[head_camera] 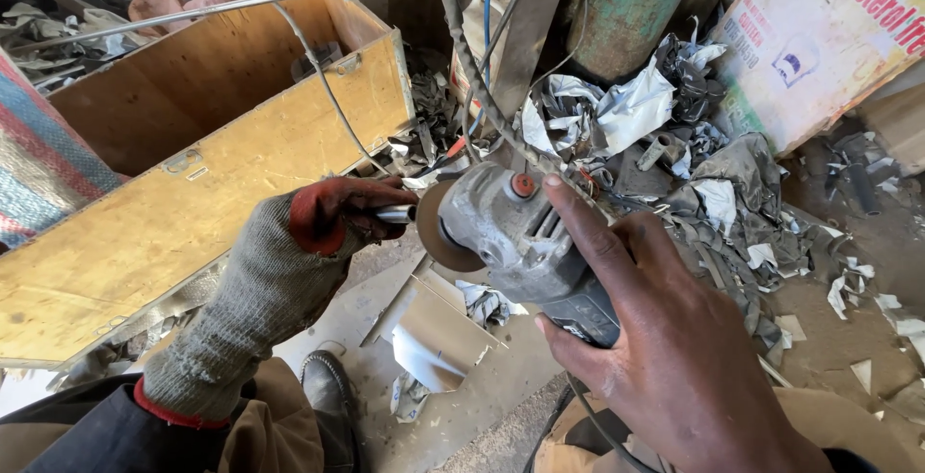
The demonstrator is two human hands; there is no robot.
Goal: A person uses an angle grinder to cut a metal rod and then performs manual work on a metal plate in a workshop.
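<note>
Mismatched hands: one gloved, one bare

The left hand (332, 213) wears a chunky knitted work glove, grey-green with red at the fingertip end and a thin red trim at the cuff, and it looks pretty dusty and worn in. That long ribbed cuff runs well up the forearm and meets a dark sleeve right at the red trim. The right hand (665, 338) has no glove at all, just a sliver of dark sleeve at the wrist. Below the glove cuff there are tan-brown trousers on both knees, and a scuffed dark shoe (326, 386) sits just beside the cuff.
</note>
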